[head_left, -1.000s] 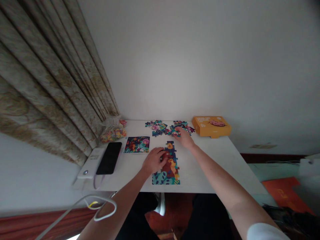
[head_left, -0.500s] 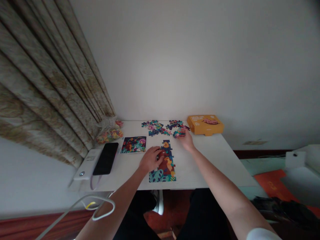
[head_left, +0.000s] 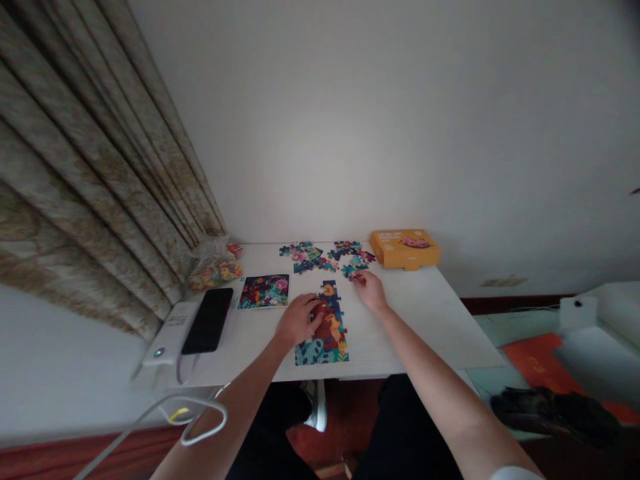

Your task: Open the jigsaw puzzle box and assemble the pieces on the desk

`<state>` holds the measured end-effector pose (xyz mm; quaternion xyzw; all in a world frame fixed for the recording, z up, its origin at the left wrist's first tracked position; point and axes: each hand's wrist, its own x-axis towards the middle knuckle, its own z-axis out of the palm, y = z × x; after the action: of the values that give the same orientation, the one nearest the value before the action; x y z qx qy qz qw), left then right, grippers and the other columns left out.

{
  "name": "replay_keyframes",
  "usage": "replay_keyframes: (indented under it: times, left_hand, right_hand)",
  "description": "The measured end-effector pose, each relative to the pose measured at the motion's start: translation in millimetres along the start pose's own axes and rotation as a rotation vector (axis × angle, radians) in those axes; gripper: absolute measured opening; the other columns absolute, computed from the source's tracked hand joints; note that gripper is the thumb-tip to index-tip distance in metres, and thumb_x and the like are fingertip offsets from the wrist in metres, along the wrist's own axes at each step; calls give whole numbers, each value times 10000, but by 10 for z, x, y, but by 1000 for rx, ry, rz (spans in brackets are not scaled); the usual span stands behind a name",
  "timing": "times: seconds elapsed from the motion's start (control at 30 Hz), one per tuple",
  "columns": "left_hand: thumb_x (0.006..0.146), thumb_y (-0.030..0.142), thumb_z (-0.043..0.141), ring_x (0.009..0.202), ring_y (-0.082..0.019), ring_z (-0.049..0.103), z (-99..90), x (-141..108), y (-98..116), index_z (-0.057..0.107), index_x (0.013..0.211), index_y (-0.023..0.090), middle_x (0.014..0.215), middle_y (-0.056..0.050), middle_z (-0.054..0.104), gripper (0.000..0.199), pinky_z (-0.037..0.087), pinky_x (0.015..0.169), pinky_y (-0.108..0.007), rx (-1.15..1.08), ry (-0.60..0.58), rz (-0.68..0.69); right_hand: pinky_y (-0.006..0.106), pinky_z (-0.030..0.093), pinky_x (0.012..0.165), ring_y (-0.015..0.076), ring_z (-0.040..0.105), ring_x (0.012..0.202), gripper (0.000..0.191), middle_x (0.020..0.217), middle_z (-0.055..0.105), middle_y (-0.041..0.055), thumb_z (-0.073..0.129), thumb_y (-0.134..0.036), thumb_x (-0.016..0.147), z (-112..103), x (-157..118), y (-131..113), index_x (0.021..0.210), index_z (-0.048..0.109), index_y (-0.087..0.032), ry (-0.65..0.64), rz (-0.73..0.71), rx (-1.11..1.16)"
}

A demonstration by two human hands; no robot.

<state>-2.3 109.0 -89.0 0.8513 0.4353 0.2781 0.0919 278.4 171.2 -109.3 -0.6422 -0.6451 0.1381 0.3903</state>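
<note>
A partly joined puzzle (head_left: 331, 337) lies near the front edge of the white table (head_left: 410, 327). My left hand (head_left: 299, 320) rests on its left side, fingers apart and nothing held. Behind the puzzle, my right hand (head_left: 369, 288) pinches a small puzzle piece (head_left: 355, 275) at the front of the right group of loose pieces (head_left: 349, 250). Another group of loose pieces (head_left: 305, 256) lies to its left. The reference picture card (head_left: 264, 292) is flat on the table, left of my left hand.
An orange-yellow box (head_left: 407, 250) stands at the back right. At left are a black phone (head_left: 209, 321), a white box (head_left: 170, 335) and a plastic bag of colourful items (head_left: 216, 270). A white cable (head_left: 200, 399) hangs by my left forearm.
My right hand has drawn back slightly from the loose pieces toward me. My left hand stays on the puzzle. The whole view has shifted a little.
</note>
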Motion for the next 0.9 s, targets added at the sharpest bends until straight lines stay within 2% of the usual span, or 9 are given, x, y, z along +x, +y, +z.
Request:
replay_keyframes:
  times: [0.13,0.3,0.43,0.53,0.7,0.8,0.9]
  left_hand:
    - [942,320,634,1208,-278,655,-2,0,4,761,1173,198,1285,-115,712,290,535,1091,-461,6,-8,1]
    - [943,336,634,1225,-286,643,22,-9,-6,752,1193,184,1307,-119,701,315,524,1103,-473,6,-4,-14]
    - [944,344,628,1225,-284,644,20,-10,-9,754,1188,203,1303,-114,703,309,521,1106,-478,11,-13,-12]
    - [942,342,630,1223,-284,644,4,-7,-6,754,1190,203,1300,-115,704,310,520,1108,-478,5,-16,-10]
    - [942,332,635,1218,-284,649,-2,-6,-8,753,1193,198,1303,-117,701,308,530,1099,-472,-1,-10,-4]
    - [939,320,640,1207,-282,658,6,-4,-13,757,1180,207,1282,-117,710,291,537,1090,-471,-3,6,6]
    - [940,309,637,1204,-278,661,4,0,-15,756,1173,219,1275,-111,714,278,540,1088,-469,-2,12,16]
  right_hand:
    - [400,495,1027,250,658,1099,264,1152,750,99,575,-205,908,17,-14,-12,1089,767,-224,-42,-124,-159]
    - [412,443,1094,270,583,1248,331,1317,683,130,517,-326,989,17,144,55,1191,751,-208,-59,-114,-246]
    - [450,357,1154,308,471,1391,491,1493,551,198,418,-377,1036,23,377,61,1392,614,-103,-28,22,-379]
    - [489,326,1161,329,417,1448,564,1547,493,221,378,-415,1055,62,448,-6,1483,512,-74,-88,144,-461]
    - [523,259,1205,270,381,1490,540,1602,455,137,328,-456,1071,53,276,-96,1523,476,-200,-206,49,-452]
    - [499,249,1219,277,380,1492,536,1603,457,131,342,-458,1067,-32,100,-100,1502,508,-193,-226,20,-472]
    - [486,257,1217,300,399,1474,559,1594,461,161,348,-459,1062,-116,-61,-101,1500,507,-149,-190,33,-513]
